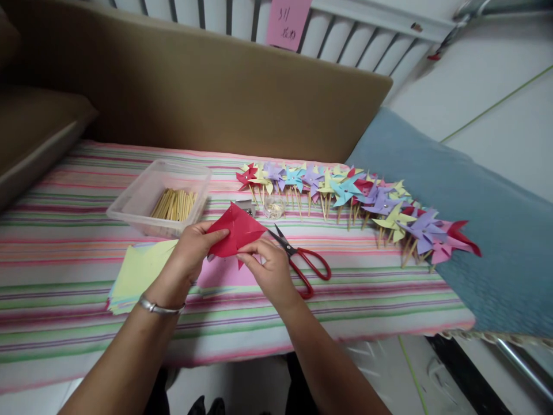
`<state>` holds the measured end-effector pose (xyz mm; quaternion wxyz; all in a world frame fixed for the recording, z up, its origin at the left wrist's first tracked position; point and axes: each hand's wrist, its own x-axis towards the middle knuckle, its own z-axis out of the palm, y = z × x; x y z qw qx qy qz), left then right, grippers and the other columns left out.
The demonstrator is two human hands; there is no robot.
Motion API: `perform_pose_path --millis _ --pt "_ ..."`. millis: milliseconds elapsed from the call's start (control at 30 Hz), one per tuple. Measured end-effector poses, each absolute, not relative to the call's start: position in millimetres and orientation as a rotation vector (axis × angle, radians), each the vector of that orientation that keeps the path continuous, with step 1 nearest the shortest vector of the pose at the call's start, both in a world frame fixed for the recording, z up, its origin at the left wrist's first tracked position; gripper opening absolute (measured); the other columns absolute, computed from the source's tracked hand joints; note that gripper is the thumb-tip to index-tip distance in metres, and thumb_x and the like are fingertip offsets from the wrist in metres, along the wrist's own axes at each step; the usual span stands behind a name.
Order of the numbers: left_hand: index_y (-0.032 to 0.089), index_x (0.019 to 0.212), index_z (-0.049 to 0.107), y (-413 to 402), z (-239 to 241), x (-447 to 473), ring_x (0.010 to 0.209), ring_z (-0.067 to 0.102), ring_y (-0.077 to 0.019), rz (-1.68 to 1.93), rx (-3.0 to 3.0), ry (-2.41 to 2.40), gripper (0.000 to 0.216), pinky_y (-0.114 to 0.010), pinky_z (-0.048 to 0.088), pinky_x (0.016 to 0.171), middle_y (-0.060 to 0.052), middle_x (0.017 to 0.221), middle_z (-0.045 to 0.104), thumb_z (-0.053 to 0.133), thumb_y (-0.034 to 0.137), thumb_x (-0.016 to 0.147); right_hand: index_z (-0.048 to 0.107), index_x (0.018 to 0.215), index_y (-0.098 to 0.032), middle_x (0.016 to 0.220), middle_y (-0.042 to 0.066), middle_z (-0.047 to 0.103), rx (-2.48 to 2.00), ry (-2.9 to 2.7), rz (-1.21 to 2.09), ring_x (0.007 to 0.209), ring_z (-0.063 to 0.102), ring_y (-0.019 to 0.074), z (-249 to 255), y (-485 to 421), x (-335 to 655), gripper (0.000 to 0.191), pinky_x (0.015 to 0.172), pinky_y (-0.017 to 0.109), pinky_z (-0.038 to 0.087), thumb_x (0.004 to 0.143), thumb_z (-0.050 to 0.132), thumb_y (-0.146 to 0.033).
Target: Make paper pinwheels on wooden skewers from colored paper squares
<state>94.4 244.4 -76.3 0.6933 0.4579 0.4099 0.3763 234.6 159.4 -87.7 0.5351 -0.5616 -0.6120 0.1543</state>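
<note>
- Two grips are clamped on one thing: my left hand (192,248) pinches the red, roughly square sheet of paper (234,227) at its left side, thumb on top, and my right hand (271,270) pinches its lower right edge between thumb and fingers.
- That red sheet is held up, one corner pointing away, above a flat pink sheet of paper (225,275); what looks like a slit runs in from its right corner.
- I judge the step in hand to be handling a cut blank, its corners apparently not folded in.
- As I read it, the next move calls for a steady left hold and light right fingertips, so the slit corners don't tear.
- Just right of my right hand, black-bladed scissors with red loop handles (292,251) lie slightly parted on the striped, cloth-covered surface (345,314).
- Farther out I have pale yellow paper sheets (143,268), a clear plastic tub (133,204) of thin wooden sticks (175,206), a small clear round dish (273,208) and many multicoloured paper pinwheels (382,200).
</note>
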Motion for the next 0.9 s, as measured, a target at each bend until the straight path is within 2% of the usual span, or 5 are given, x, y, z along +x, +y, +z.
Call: perform_pose_path --millis 133,367,500,900 --pt "0.012 0.068 0.068 241.1 -75.3 97.9 0.045 0.048 -0.0083 0.826 1.066 0.929 0.019 -0.020 0.032 0.044 -0.001 0.055 0.062 0.077 0.027 0.061 0.068 0.071 -0.019 0.070 0.001 0.067 -1.438 -1.298 0.532 0.068 0.060 0.0150 -82.5 159.9 234.3 0.005 0.065 0.027 0.047 0.075 0.067 -0.020" --pt "0.013 0.074 0.072 237.4 -78.3 102.5 0.059 0.061 -0.0155 0.764 1.046 0.925 0.024 -0.025 0.045 0.058 -0.006 0.068 0.070 0.079 0.029 0.058 0.066 0.071 -0.019 0.071 0.001 0.068 -1.507 -1.174 0.665 0.067 0.060 0.0153 -89.1 161.2 235.0 0.009 0.064 0.027 0.046 0.075 0.065 -0.027" --pt "0.013 0.077 0.072 235.2 -77.6 104.2 0.062 0.062 -0.0167 0.755 1.081 0.928 0.023 -0.026 0.047 0.060 -0.006 0.069 0.070 0.077 0.029 0.061 0.062 0.068 -0.019 0.067 0.000 0.065 -1.501 -1.094 0.731 0.065 0.060 0.0152 -92.4 162.5 235.4 0.012 0.062 0.026 0.045 0.074 0.066 -0.029" --pt "0.012 0.072 0.070 231.8 -70.0 107.2 0.059 0.061 -0.0151 0.755 1.027 0.939 0.024 -0.026 0.047 0.059 -0.005 0.066 0.069 0.080 0.027 0.056 0.060 0.070 -0.019 0.068 0.000 0.064 -1.495 -1.048 0.736 0.065 0.059 0.0151 -96.0 164.9 235.7 0.013 0.062 0.026 0.045 0.076 0.062 -0.030"
